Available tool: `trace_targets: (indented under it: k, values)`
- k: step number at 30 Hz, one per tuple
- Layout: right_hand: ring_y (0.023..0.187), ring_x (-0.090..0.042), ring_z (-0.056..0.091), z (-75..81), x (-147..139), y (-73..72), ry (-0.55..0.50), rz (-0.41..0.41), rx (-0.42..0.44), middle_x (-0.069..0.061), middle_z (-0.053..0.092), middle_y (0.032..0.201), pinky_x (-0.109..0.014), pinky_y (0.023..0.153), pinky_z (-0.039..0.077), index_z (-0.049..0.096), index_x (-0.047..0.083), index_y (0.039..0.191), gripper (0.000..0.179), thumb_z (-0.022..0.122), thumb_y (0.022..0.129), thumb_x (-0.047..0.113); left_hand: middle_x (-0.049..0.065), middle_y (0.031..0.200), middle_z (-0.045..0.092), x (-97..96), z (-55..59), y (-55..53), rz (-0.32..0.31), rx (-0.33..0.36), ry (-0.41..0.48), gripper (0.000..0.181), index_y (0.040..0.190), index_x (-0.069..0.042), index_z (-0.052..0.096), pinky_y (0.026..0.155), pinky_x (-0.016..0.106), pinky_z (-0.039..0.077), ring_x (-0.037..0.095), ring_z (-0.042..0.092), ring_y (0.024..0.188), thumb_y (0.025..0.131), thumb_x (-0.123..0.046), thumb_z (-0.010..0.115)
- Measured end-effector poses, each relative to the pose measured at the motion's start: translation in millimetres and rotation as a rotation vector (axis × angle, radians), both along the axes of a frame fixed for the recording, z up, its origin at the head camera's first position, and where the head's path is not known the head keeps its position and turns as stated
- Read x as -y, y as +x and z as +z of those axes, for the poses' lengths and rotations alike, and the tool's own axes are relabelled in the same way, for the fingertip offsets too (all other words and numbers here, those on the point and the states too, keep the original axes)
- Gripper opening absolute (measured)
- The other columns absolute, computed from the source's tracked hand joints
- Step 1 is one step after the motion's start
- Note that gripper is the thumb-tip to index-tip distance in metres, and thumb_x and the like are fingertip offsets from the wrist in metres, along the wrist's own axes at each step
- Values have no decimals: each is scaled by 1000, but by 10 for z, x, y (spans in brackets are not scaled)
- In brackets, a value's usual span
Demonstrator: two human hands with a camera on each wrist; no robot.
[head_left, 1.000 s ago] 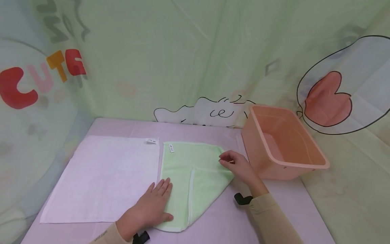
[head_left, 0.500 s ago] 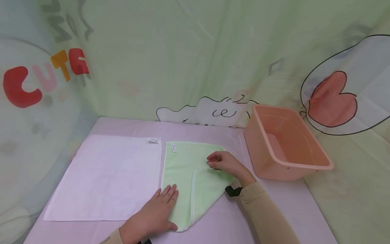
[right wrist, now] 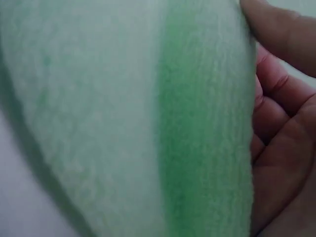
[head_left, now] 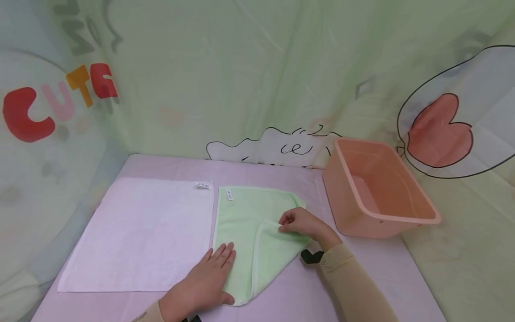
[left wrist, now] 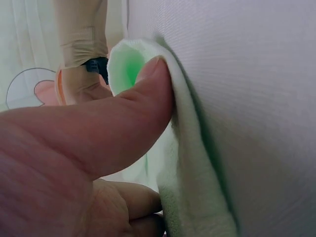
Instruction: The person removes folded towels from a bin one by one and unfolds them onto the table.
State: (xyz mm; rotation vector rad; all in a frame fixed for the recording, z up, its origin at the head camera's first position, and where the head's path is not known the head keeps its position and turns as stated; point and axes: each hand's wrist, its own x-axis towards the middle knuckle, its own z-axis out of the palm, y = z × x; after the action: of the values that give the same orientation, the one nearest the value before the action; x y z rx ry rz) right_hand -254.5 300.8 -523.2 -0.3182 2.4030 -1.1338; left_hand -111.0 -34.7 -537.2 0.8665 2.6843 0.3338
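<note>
A pale green towel (head_left: 237,250) lies in the middle of the head view, its near right part folded over as a loose flap (head_left: 273,255). My left hand (head_left: 205,279) rests flat on the towel's near left edge, fingers straight and spread. In the left wrist view the thumb (left wrist: 133,113) presses the towel's edge, beside a rolled-up fold. With thumb and fingertips, my right hand (head_left: 306,223) pinches the upper edge of the flap. The raised green cloth (right wrist: 123,118) fills most of the right wrist view and covers part of the fingers.
Left of the green towel, a white towel (head_left: 141,237) lies spread out with its tag at the far right corner. An orange plastic bin (head_left: 382,219) stands at the back right. Printed cloth (head_left: 241,80) hangs behind the pink-covered table (head_left: 169,166).
My right hand has moved left, then slightly down and right, and now grips the flap's upper edge. The flap's corner is lifted a little. My left hand stays on the towel.
</note>
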Motion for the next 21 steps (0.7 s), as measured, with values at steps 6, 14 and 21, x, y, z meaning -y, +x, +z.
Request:
trace_targets:
  k: [6, 14, 21]
  values:
    - [74, -8, 51, 37, -134, 88, -96, 57, 48, 5, 61, 76, -21, 65, 41, 69, -4, 92, 19, 82, 94, 10, 17, 180, 24, 2, -10, -4, -3, -8, -7, 115, 167, -2, 34, 131, 61, 29, 36, 25, 167, 83, -63, 84]
    - [66, -2, 45, 62, -332, 225, -151, 138, 120, 7, 52, 71, -19, 60, 38, 64, -9, 96, 22, 79, 94, 6, 16, 180, 24, 5, -9, 1, 1, -3, -12, 115, 167, -2, 35, 132, 60, 29, 36, 25, 167, 83, -63, 84]
    - [67, -3, 49, 127, -489, 389, -151, 221, 183, 6, 56, 70, -20, 62, 43, 66, -9, 96, 18, 78, 94, 3, 15, 180, 23, 4, 3, 0, 8, 11, -4, 115, 168, -3, 34, 132, 61, 27, 35, 24, 168, 83, -62, 85]
